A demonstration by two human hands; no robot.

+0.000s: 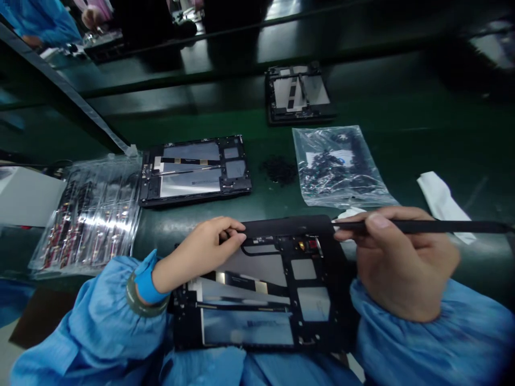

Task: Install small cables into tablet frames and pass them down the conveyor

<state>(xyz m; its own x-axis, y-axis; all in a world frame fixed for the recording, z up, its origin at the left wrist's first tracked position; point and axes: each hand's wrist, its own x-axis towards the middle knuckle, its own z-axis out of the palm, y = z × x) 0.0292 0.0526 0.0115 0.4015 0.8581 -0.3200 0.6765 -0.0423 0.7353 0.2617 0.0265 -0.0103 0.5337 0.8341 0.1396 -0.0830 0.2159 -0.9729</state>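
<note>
An opened tablet (245, 279), its inner boards, ribbon cables and silver panels exposed, lies in front of me. My left hand (205, 241) is closed at its far edge, with thumb and fingers pinching the left end of a black strip (285, 226) there. In my right hand (402, 257) are slim black tweezers (442, 227), gripped between thumb and fingers and pointing left. Their front end is at the tablet's far right corner, partly hidden by my fingers. A blue band (148, 276) circles my left wrist.
Further back lie a second opened tablet (193, 169) and more opened tablet parts (300, 94). A clear bag (338, 166) of small black pieces lies beside a loose dark pile (279, 169). Clear trays (92, 214) stand left; white tissue (444, 203) lies right. Co-workers sit across.
</note>
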